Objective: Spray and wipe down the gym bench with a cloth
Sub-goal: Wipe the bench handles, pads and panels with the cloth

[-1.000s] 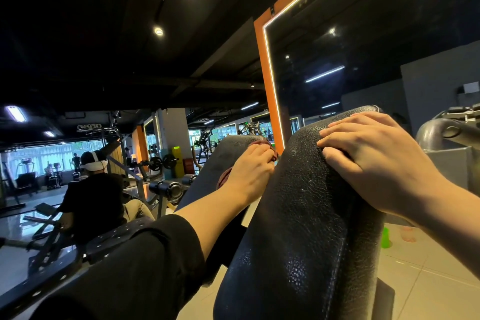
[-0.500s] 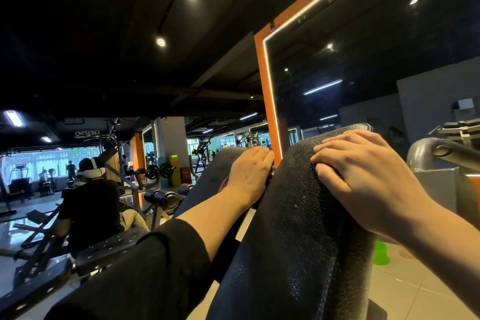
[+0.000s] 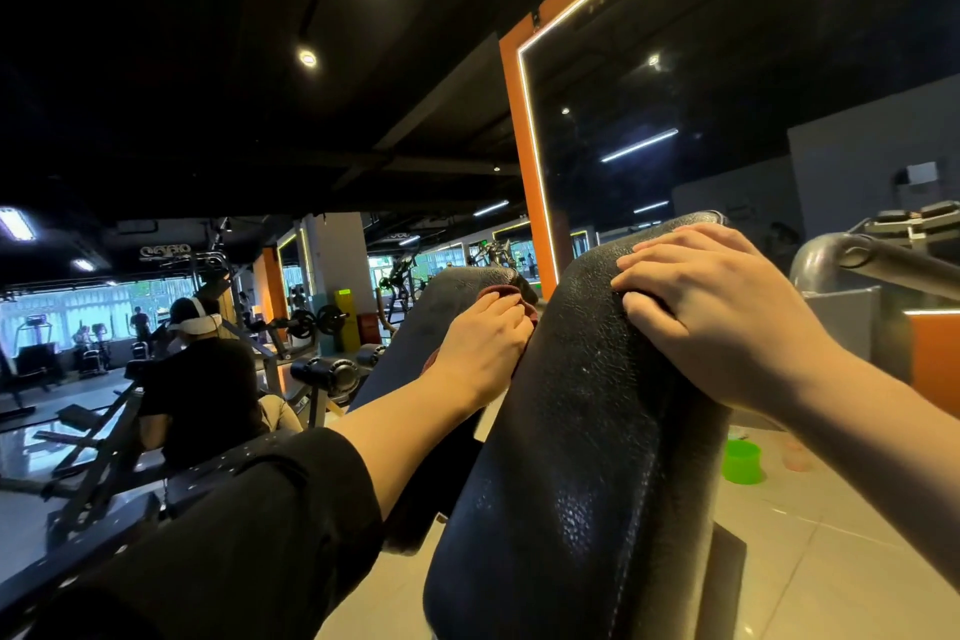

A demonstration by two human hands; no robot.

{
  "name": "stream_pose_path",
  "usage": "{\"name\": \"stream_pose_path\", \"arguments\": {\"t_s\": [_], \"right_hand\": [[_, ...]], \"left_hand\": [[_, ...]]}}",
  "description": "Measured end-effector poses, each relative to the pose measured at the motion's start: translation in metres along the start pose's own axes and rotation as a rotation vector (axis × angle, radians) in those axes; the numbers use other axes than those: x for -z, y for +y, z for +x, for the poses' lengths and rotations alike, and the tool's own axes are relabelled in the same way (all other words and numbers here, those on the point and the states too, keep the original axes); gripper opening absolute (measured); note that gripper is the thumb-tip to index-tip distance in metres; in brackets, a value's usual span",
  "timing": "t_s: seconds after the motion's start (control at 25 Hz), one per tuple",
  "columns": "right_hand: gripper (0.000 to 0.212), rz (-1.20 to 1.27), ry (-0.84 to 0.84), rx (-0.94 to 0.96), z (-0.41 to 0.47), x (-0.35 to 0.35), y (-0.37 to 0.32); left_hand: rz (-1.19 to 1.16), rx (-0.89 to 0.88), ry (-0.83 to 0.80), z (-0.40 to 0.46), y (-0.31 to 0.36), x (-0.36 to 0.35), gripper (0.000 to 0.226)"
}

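Fingers (image 3: 501, 309) of L hand (image 3: 480, 348) lie fairly flat on a dark red cloth (image 3: 496, 295), pressing it to the far side of the bench pad (image 3: 571, 431); whether any finger curls round the cloth edge, cannot tell. Cloth shows only as a rim beyond the fingertips and a strip below the wrist. Just right of those fingers: the cracked black pad, upright, surface glossy in patches. Further right, R hand (image 3: 711, 312) rests on the pad's top edge, fingers bent over the crest, holding nothing but the pad, apparently bracing it. Beyond R hand: grey machine tube (image 3: 852, 257); lower right on the floor tiles, green cup (image 3: 742, 462). No spray bottle in view.

Judgement: wipe step in hand, spraying likely done. Next move calls for steady pressure from L hand, drawing the cloth along the pad side, R hand steadying. Front face not yet seen wiped.
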State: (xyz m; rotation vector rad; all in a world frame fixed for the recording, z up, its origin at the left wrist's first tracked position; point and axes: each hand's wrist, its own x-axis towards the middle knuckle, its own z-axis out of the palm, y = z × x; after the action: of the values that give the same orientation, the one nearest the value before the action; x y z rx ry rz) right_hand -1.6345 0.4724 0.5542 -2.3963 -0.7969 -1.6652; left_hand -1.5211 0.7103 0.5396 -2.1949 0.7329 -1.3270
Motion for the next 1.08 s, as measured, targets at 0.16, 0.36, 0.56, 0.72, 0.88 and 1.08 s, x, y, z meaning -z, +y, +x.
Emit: {"name": "stream_pose_path", "arguments": {"t_s": [0.16, 0.36, 0.56, 0.72, 0.88, 1.08], "right_hand": [[0.053, -0.007, -0.021, -0.014, -0.002, 0.002, -0.003], [0.069, -0.033, -0.135, -0.048, -0.001, 0.012, -0.009], [0.065, -0.091, -0.266, -0.095, 0.001, 0.024, -0.019], [0.054, -0.168, -0.237, -0.036, -0.023, 0.032, -0.039], [0.065, -0.122, -0.171, -0.001, -0.044, 0.025, -0.042], [0.063, -0.127, -0.108, -0.032, -0.043, 0.015, -0.043]], "left_hand": [[0.016, 0.037, -0.060, -0.023, 0.003, 0.003, 0.026], [-0.041, 0.076, -0.119, -0.065, 0.011, 0.019, 0.034], [-0.134, 0.081, -0.141, -0.138, 0.024, 0.033, 0.048], [-0.148, 0.084, -0.184, -0.181, 0.035, 0.047, 0.055], [-0.161, 0.042, -0.224, -0.217, 0.038, 0.060, 0.065], [-0.150, -0.021, -0.188, -0.200, 0.025, 0.067, 0.060]]}}
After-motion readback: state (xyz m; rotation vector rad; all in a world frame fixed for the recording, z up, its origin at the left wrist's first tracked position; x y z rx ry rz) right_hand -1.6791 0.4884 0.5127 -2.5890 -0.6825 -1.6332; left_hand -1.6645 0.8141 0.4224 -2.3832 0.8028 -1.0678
